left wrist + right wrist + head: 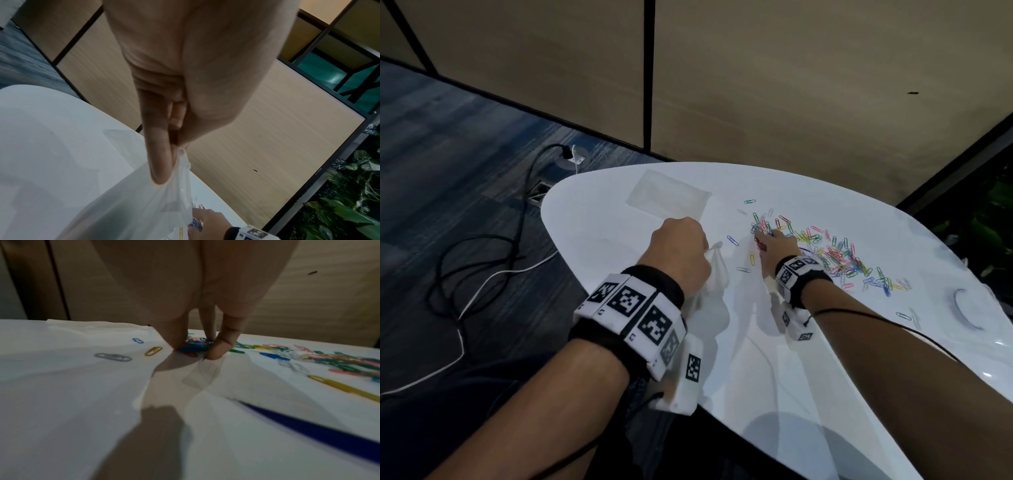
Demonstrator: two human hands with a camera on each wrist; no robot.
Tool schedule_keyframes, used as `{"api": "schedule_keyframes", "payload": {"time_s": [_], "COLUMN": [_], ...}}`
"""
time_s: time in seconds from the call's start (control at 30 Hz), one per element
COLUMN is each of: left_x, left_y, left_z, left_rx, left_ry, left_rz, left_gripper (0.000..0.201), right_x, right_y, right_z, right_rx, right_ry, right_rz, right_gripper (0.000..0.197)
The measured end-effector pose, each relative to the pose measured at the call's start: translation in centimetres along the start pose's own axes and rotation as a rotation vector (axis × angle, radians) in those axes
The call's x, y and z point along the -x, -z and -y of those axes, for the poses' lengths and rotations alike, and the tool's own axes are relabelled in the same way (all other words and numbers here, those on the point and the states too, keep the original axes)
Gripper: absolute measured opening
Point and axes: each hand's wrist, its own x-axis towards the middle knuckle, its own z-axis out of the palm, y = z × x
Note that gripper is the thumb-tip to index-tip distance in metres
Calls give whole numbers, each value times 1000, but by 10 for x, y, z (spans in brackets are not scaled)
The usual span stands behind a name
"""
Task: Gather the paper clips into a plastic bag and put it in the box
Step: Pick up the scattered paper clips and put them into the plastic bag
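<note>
Many coloured paper clips [835, 255] lie scattered across the right half of the white table [599, 219]. My left hand [681, 243] pinches the rim of a thin clear plastic bag [717, 272] and holds it up just above the table; in the left wrist view the thumb [159, 162] presses the bag [139, 204] against the fingers. My right hand [765, 238] reaches into the left end of the pile. Its fingertips [219, 348] pinch a small bunch of mostly blue clips [193, 348] on the table surface. No box is in view.
A second clear bag [669, 198] lies flat at the table's far side. Single clips [732, 240] lie between the two hands. A clear round object [967, 308] sits near the right edge. Cables [482, 267] trail over the floor on the left, and plants [989, 219] stand at the right.
</note>
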Motion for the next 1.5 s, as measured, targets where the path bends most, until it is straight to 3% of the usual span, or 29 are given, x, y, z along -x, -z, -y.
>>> {"api": "schedule_keyframes", "payload": {"time_s": [0.1, 0.2, 0.37, 0.43, 0.57, 0.7, 0.83, 0.97, 1.07, 1.23, 1.33, 1.43, 1.5], "left_x": [1, 2, 1, -2, -8, -8, -15, -24, -27, -33, -38, -44, -45], "left_y": [-2, -6, -11, -14, -24, -38, -51, -64, -72, -80, -82, -83, -83], "left_z": [-2, -5, -12, -14, -26, -42, -58, -71, -80, -94, -98, -101, -101], "left_rx": [15, 43, 86, 95, 100, 126, 168, 210, 229, 268, 271, 267, 264], "left_ry": [12, 28, 45, 49, 56, 54, 28, 15, -8, -16, -15, -22, -28], "left_rz": [-2, -15, -41, -48, -39, 3, 53, 137, 178, 227, 235, 233, 227], "left_gripper": [27, 29, 30, 25, 17, 16, 18, 17, 14, 8, 9, 8, 8], "right_x": [8, 12, 18, 23, 45, 85, 130, 156, 151, 146, 142, 139, 142], "right_y": [-4, 1, 9, 10, 26, 59, 87, 87, 74, 77, 83, 89, 93], "right_z": [-1, -8, -32, -47, -71, -69, -51, -28, -23, -26, -35, -52, -69], "right_rx": [-13, -94, -490, -711, -1383, -1864, -2054, -1897, -1492, -869, -644, -661, -940], "right_ry": [45, 26, -201, -331, -471, -448, -304, -206, -211, -68, 77, 169, 186], "right_rz": [-144, -130, -187, -128, 85, 112, 264, 302, 145, -80, -82, 18, 70], "right_gripper": [20, 21, 12, 10, 32, 22, 19, 20, 12, 15, 23, 18, 14]}}
